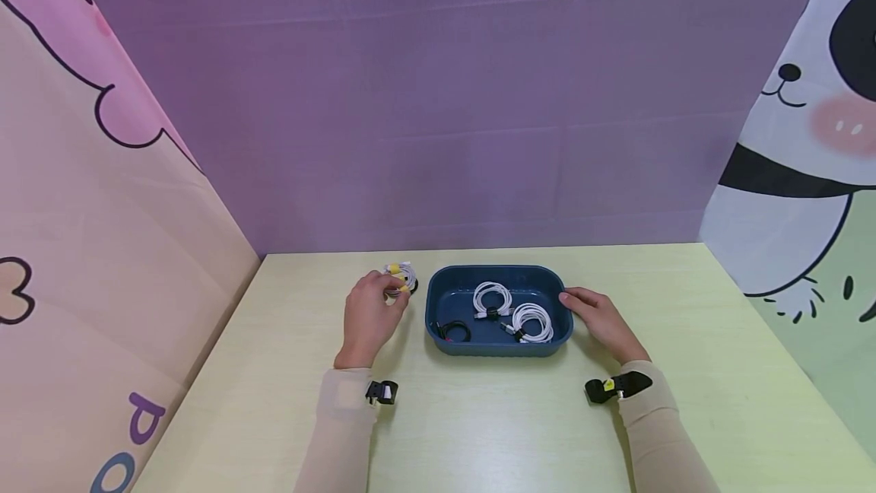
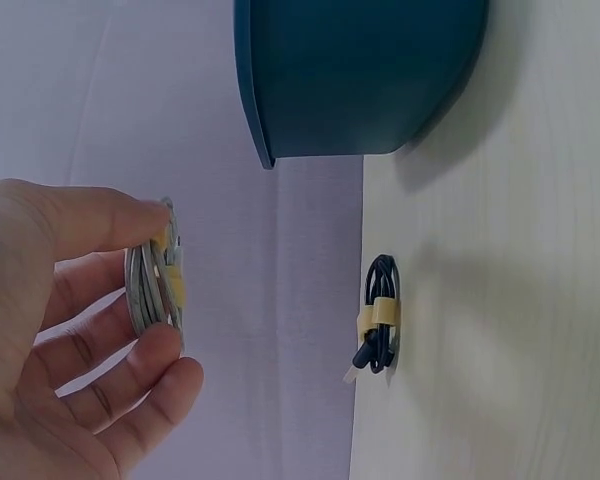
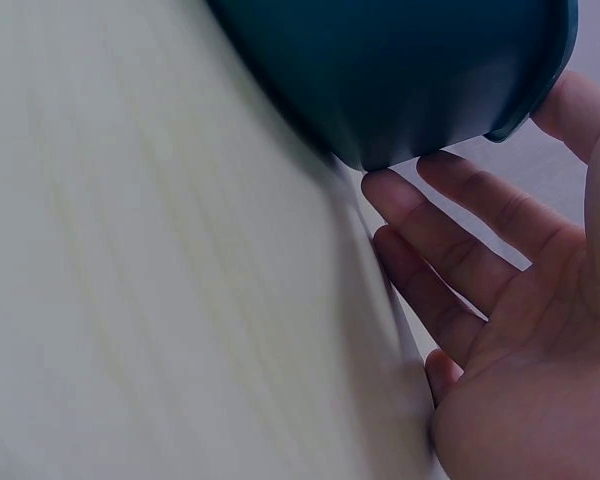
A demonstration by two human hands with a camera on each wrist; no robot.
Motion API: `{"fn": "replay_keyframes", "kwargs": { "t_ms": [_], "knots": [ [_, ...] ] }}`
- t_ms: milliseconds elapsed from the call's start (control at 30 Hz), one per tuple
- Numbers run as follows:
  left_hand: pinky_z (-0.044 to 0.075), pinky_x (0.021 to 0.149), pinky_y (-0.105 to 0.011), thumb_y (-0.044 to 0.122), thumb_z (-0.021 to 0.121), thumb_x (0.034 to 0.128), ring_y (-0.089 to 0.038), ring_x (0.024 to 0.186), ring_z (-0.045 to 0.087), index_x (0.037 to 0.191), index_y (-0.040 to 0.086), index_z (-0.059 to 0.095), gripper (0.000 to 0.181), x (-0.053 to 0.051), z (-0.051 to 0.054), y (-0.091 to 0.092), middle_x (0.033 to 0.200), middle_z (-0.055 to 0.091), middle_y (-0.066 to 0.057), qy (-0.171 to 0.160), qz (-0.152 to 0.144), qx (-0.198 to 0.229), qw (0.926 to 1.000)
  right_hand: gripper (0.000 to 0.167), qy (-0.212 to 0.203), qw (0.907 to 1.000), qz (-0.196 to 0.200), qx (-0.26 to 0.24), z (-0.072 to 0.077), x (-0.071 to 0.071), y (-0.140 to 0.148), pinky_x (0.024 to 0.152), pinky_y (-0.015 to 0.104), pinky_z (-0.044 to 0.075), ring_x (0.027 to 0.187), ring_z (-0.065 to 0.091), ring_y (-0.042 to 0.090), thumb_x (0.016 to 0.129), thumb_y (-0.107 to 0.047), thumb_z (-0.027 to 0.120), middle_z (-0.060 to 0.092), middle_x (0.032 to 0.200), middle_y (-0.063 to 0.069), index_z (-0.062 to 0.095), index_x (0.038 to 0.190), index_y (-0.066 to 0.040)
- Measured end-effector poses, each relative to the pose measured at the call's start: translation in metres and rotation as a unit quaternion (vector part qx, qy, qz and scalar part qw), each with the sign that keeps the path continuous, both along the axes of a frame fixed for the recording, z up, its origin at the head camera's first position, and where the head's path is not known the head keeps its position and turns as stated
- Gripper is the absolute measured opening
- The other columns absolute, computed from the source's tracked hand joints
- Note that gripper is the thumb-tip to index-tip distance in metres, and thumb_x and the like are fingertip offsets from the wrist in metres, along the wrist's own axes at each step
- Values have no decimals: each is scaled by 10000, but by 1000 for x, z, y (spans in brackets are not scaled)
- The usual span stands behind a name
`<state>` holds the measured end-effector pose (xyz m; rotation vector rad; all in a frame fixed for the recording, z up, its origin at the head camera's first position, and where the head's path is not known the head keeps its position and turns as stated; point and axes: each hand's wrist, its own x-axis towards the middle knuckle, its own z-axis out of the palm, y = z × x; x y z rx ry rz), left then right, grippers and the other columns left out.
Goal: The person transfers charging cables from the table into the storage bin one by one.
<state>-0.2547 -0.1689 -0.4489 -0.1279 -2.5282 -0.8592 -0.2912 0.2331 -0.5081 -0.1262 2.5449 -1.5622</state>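
My left hand (image 1: 369, 316) pinches a coiled pale cable (image 2: 155, 285) with a yellow tie between thumb and fingers, raised off the table left of the bin. A black coiled cable (image 2: 382, 315) with a yellow tie lies on the table close by; in the head view it is mostly hidden behind the held coil. My right hand (image 1: 604, 322) holds the right end of the dark blue bin (image 1: 499, 349), thumb at the rim and fingertips against the outer wall. Inside the bin are two white coiled cables (image 1: 532, 323) with black ties and a small black cable (image 1: 455, 331).
The bin stands on a pale wooden table (image 1: 479, 424), near its back edge. A purple cloth (image 1: 438, 97) hangs behind. Printed cloths with cartoon figures line the left (image 1: 123, 211) and right (image 1: 794, 227) sides.
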Motion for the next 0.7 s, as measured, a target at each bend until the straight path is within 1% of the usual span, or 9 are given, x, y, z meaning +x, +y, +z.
{"fn": "replay_keyframes", "kwargs": {
  "t_ms": [300,533,700],
  "knots": [
    [519,759,-425,150,821,854,-258,848,657,1000,69,789,170,-1,-1,3,938,704,-114,50,-83,-27,9999,655,28,9999,13,-114,2,2,-1,1227,626,225,1509,334,408,1033,-518,538,470,1558,211,520,1471,-31],
    [519,751,-421,146,809,860,-277,856,669,978,71,787,142,-2,-3,6,933,700,-109,87,-161,-1,9998,615,98,9998,-24,-182,4,3,-2,1227,617,229,1496,358,398,1039,-477,551,494,1538,212,535,1458,-28],
    [519,738,-410,148,814,855,-239,835,660,963,85,789,127,-3,-4,8,914,696,-79,151,-187,-35,9997,613,114,9998,-39,-162,4,3,-1,1225,617,234,1486,371,396,1036,-486,551,502,1530,211,547,1447,-32]
  ]
}}
